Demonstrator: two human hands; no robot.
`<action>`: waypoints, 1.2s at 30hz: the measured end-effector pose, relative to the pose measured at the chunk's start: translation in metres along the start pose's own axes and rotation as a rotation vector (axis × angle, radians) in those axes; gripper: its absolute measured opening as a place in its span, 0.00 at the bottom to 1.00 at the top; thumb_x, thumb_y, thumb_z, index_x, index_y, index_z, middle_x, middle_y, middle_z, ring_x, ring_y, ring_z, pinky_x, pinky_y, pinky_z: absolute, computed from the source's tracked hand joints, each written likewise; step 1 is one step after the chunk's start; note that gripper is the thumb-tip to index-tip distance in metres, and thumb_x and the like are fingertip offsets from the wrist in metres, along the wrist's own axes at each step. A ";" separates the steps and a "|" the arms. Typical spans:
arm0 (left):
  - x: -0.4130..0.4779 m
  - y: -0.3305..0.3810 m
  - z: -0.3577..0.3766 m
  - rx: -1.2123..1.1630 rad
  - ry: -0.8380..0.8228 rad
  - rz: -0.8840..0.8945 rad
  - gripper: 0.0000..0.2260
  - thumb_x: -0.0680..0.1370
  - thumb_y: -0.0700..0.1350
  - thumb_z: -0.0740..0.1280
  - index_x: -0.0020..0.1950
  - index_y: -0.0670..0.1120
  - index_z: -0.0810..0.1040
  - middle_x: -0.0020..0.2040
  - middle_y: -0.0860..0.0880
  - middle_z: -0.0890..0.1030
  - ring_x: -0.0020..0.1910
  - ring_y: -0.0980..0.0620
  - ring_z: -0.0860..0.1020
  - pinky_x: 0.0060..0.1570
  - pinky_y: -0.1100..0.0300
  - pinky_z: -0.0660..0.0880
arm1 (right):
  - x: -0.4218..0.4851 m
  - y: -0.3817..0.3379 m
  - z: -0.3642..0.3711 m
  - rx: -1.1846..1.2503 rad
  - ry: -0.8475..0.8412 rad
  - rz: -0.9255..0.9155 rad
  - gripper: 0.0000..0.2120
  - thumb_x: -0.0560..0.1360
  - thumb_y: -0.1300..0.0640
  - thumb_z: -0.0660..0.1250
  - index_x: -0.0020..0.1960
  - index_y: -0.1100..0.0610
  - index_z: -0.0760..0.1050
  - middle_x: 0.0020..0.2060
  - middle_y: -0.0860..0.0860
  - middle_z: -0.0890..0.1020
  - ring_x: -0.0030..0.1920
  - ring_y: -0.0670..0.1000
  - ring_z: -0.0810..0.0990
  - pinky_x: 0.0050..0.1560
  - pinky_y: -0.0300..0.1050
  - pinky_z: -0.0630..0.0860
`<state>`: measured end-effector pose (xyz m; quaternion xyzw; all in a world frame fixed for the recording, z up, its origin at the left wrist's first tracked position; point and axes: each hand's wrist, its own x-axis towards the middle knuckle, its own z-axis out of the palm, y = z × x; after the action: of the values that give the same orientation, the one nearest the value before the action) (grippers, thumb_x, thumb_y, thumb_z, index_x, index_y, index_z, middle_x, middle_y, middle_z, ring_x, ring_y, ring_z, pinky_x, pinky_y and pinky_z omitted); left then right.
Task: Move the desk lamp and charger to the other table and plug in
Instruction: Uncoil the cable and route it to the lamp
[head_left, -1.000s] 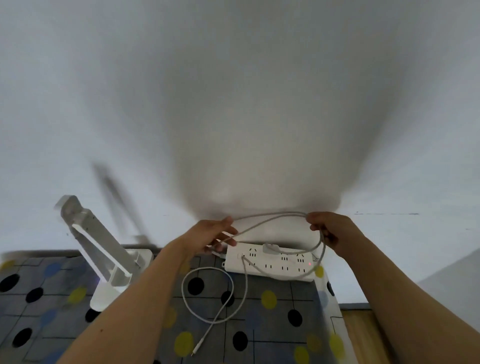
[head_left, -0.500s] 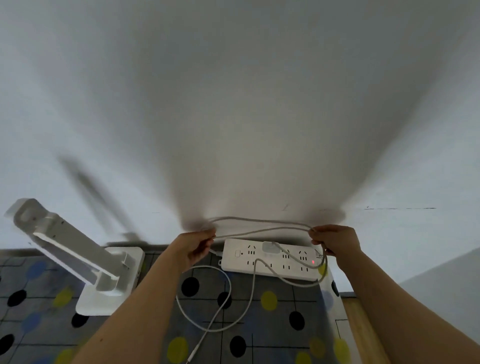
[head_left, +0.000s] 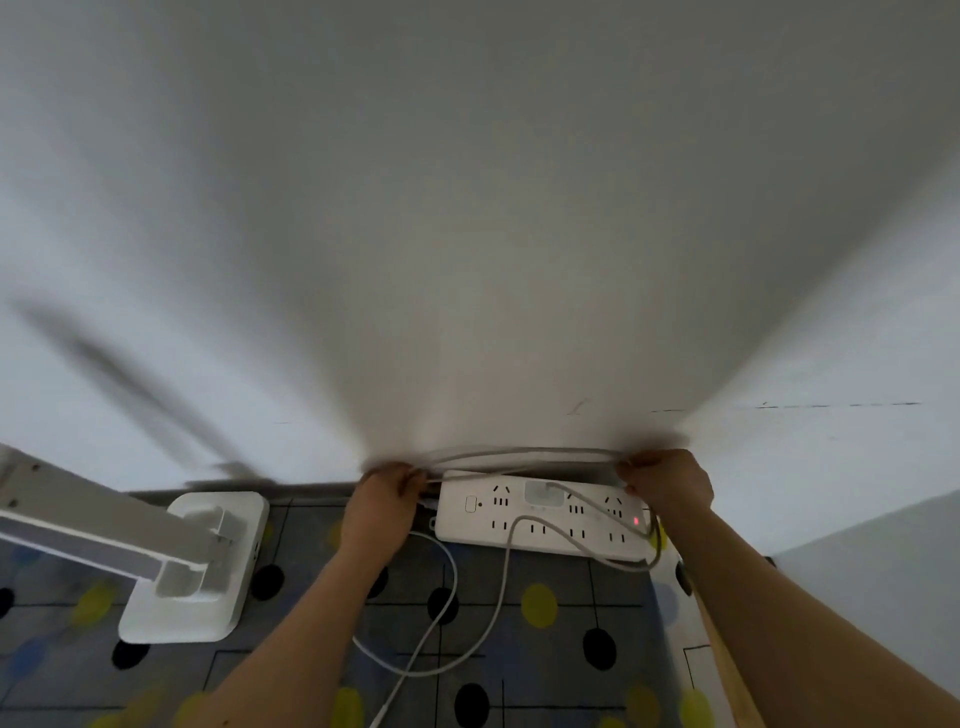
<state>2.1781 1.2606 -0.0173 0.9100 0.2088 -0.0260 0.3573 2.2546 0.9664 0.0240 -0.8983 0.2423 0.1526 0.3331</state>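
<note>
A white power strip (head_left: 540, 527) lies against the wall on a dotted tablecloth, with a red light lit and a white charger (head_left: 544, 492) plugged into its top row. My left hand (head_left: 384, 499) and my right hand (head_left: 667, 480) each grip an end of a looped grey cable (head_left: 524, 454) stretched along the wall behind the strip. A thin white charger cable (head_left: 441, 623) curls over the cloth toward me. The white desk lamp (head_left: 192, 566) stands at the left, its arm folded low.
The table (head_left: 571, 675) is covered by a grey cloth with black, yellow and blue dots. Its right edge shows wood (head_left: 727, 675), with floor beyond. A plain white wall (head_left: 467, 234) rises right behind the power strip.
Both hands have lowered the looped grey cable and spread apart, bringing it down behind the power strip. My view has moved closer and tilted down.
</note>
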 end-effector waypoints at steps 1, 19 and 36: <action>0.000 0.001 -0.001 0.002 0.009 -0.009 0.11 0.80 0.47 0.61 0.50 0.44 0.80 0.44 0.47 0.81 0.38 0.53 0.73 0.39 0.60 0.67 | 0.000 -0.001 0.000 -0.025 0.005 -0.005 0.11 0.72 0.49 0.69 0.47 0.55 0.82 0.44 0.54 0.85 0.47 0.56 0.81 0.43 0.41 0.70; -0.013 0.009 0.012 -0.051 0.208 -0.125 0.04 0.74 0.38 0.66 0.39 0.39 0.78 0.38 0.43 0.79 0.36 0.43 0.78 0.36 0.55 0.72 | 0.003 0.001 -0.001 -0.082 -0.085 0.032 0.09 0.68 0.56 0.73 0.47 0.55 0.82 0.43 0.55 0.83 0.44 0.56 0.81 0.46 0.48 0.79; -0.027 0.004 -0.028 -0.385 0.222 -0.163 0.02 0.73 0.43 0.67 0.42 0.49 0.79 0.37 0.54 0.80 0.37 0.56 0.77 0.34 0.63 0.70 | -0.043 -0.016 -0.026 0.445 0.205 -0.115 0.06 0.69 0.58 0.68 0.35 0.50 0.79 0.32 0.50 0.83 0.38 0.56 0.82 0.47 0.50 0.79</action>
<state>2.1524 1.2667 0.0120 0.8024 0.3206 0.0857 0.4959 2.2308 0.9740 0.0699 -0.8260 0.2508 -0.0156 0.5046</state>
